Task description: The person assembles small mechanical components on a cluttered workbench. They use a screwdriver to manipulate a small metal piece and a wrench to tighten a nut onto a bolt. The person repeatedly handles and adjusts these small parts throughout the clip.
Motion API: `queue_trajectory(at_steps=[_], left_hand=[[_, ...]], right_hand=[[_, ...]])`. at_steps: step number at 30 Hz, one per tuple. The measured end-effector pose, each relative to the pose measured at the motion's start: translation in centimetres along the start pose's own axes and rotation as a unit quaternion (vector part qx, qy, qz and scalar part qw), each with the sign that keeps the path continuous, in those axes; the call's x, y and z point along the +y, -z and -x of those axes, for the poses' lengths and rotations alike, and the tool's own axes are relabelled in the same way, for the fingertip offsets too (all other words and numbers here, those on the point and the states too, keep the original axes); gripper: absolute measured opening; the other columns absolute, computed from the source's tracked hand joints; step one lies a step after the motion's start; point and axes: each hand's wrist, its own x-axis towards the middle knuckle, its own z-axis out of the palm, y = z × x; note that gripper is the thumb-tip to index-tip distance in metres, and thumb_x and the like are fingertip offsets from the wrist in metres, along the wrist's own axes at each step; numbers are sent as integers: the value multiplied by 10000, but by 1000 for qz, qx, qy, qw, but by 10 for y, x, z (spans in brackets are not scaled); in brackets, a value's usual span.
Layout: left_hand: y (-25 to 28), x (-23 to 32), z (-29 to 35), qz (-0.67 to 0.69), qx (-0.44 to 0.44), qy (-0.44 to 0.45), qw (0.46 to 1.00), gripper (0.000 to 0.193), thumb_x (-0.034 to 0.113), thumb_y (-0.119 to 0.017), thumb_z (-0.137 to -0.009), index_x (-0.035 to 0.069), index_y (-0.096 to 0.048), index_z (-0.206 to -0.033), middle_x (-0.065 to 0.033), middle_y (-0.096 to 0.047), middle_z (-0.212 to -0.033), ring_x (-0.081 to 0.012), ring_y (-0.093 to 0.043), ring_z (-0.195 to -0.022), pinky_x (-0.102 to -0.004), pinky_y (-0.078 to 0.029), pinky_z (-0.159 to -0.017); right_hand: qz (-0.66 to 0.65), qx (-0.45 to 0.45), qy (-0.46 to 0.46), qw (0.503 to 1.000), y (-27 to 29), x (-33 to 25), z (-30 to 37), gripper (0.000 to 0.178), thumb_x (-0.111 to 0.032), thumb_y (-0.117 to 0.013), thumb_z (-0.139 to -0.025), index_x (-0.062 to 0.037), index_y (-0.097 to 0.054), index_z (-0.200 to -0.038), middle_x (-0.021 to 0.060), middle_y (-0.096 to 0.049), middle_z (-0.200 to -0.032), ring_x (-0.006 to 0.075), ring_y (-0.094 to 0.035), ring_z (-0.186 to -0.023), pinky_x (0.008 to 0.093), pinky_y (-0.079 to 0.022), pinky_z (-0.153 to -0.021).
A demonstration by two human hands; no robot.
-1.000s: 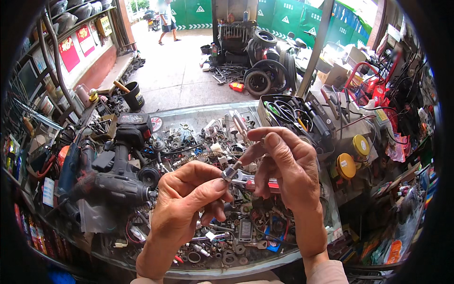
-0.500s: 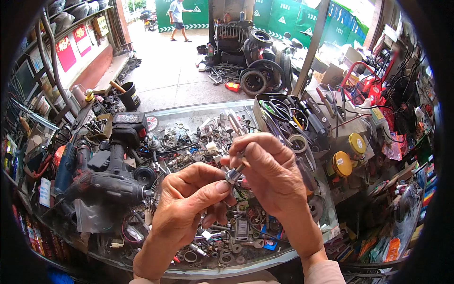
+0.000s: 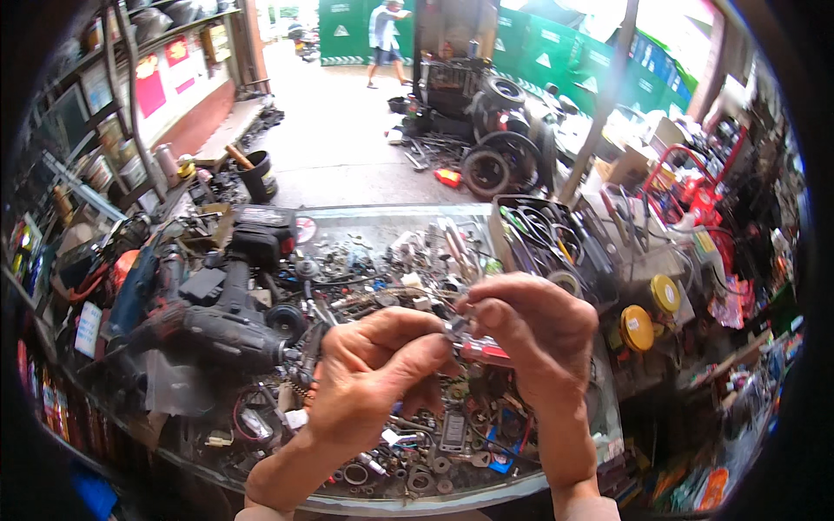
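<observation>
Above the cluttered glass-topped counter, my left hand (image 3: 378,369) pinches a small shiny metal fitting (image 3: 454,327) between thumb and forefinger. My right hand (image 3: 543,339) is closed at the fitting's upper end, thumb against fingers. What lies between the right fingertips is too small and blurred to make out. A red and clear handle (image 3: 488,351) shows just below the fitting, partly covered by the right hand; I cannot tell whether it is touched. Under both hands lie several loose nuts, rings, springs and small metal parts (image 3: 421,478).
A black cordless impact wrench (image 3: 221,334) lies at the left. At the right rear stands an open box of tools and cables (image 3: 508,226), with a tape roll (image 3: 566,283) beside it. Yellow lids (image 3: 637,327) sit farther right. Tyres (image 3: 486,169) and a walking person (image 3: 382,39) are beyond.
The view has shifted, so the counter sits lower and farther right. Both hands stay together at the fitting. The red and clear handle now shows below it. The person outside has walked right.
</observation>
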Motion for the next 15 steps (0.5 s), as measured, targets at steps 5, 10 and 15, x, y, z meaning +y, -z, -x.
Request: queue_trajectory(at_steps=[5,10,15], left_hand=[[-4,-2,0,-27,-23,4,999,186,128,-609,-918,-7,-618,-1046,-60,-687,-831,-72,-605,-582,-179,-396,-443],[1,-7,3,-2,-33,25,999,231,156,-611,-922,-11,-609,-1081,-55,-676,-854,-72,-610,-601,-170,-395,-463],[-2,-1,1,-43,-21,-8,999,215,116,-626,-907,-28,-626,-1067,-54,-669,-859,-87,-616,-638,-196,-496,-544]], right_hand=[[35,10,-9,999,5,-11,2,143,-46,-688,-847,37,-672,-963,56,-659,-807,67,-587,-680,196,-469,-591],[-82,-25,-70,994,7,-13,2,223,-36,-697,-836,25,-667,-1048,60,-660,-865,89,-620,-712,208,-510,-600],[67,-59,-6,996,15,-15,0,147,5,-667,-828,41,-657,-971,87,-662,-868,111,-638,-771,233,-524,-663]])
